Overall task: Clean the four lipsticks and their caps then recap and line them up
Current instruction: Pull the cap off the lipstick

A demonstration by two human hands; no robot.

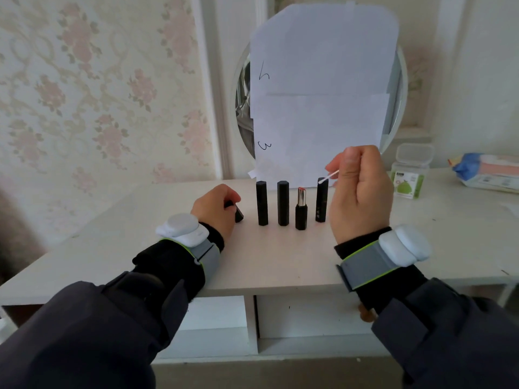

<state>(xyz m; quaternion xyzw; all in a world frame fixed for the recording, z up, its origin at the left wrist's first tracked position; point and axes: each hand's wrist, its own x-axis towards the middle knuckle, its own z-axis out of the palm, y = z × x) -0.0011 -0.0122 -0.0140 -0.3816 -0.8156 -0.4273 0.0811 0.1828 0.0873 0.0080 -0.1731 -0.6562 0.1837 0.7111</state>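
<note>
The open lipstick [301, 209] is standing in the row on the table [269, 259]; its red tip looks soft, so taking it by the stiff black base seems safer. The left hand [214, 209] is holding its cap [237, 213], the right hand [361, 192] is pinching a cotton swab [328, 177]. A clear box [410, 171] is standing behind; its contents are unclear.

Single head-worn view, facing forward and down, close over the dressing table [280, 265], wide-angle.
</note>
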